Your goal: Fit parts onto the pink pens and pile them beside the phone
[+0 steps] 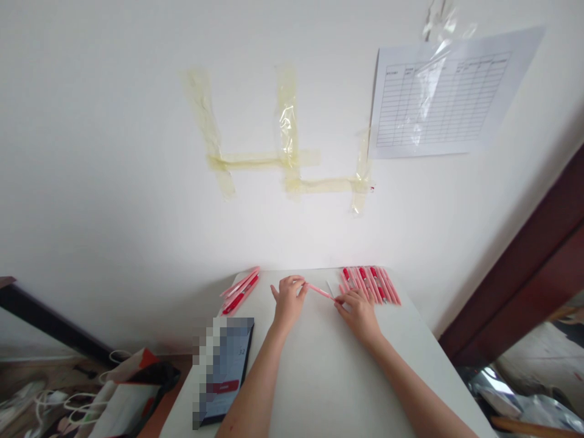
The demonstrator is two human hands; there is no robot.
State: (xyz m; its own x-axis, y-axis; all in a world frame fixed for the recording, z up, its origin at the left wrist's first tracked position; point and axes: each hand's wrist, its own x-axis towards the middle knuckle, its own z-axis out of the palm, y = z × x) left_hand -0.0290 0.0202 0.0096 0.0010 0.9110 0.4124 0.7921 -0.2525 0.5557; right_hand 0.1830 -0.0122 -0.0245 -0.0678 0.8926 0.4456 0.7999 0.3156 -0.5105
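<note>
A slim pink pen (319,291) is stretched at a slant between my two hands above the white table. Its left end is pinched between the thumb and finger of my left hand (288,299). The fingers of my right hand (359,313) close on its right end. A thin pale stick (329,287) shows just beyond the pen; whether it touches my right fingers is unclear. Past my right hand lies a row of several pink and red pens (375,285), partly hidden by that hand. To the left of my left hand is a smaller pile of pink and red pens (241,293).
A tablet (225,371) lies along the left side of the white table (319,389). The wall (137,182) stands right behind the table, with yellowed tape (287,121) and a printed sheet (442,97) on it. Bags and cables (91,395) lie on the floor at left.
</note>
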